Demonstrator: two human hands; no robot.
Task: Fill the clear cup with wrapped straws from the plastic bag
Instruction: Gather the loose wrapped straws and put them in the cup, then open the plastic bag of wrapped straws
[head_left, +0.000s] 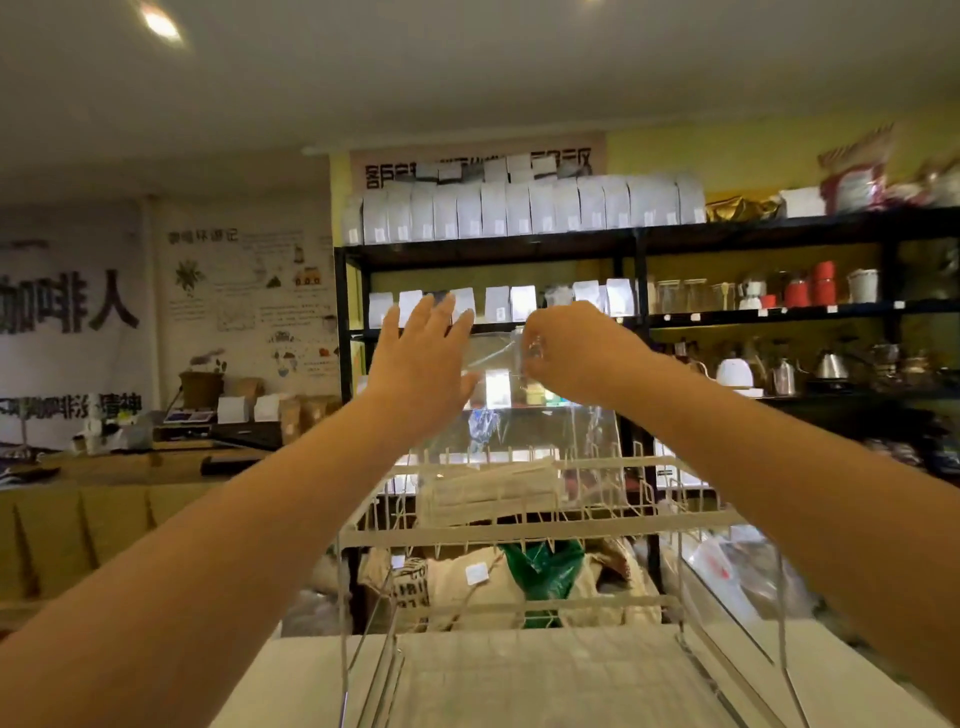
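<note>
Wrapped straws (488, 491) lie as a pale bundle in the bottom of a clear plastic bag (545, 415), at the centre of the frame, seen through the white wire dish rack (519, 535) that fills the lower middle. The bundle's long axis runs left to right across the picture, roughly level, while the bag hangs upright above it, so the straws sit straight below both hands. At frame centre the right hand (576, 353) is closed, pinching the gathered top of the bag, and appears to carry its weight. The left hand (421, 369) is spread flat with fingers straight, its palm beside the bag's upper left edge; whether it actually touches the film is unclear. Both hands are near the bag's mouth and well above the straws, with the right one already on it, so reaching the straws likely means going down through the opening, probably with the free left hand. No clear cup can be made out anywhere in view.
</note>
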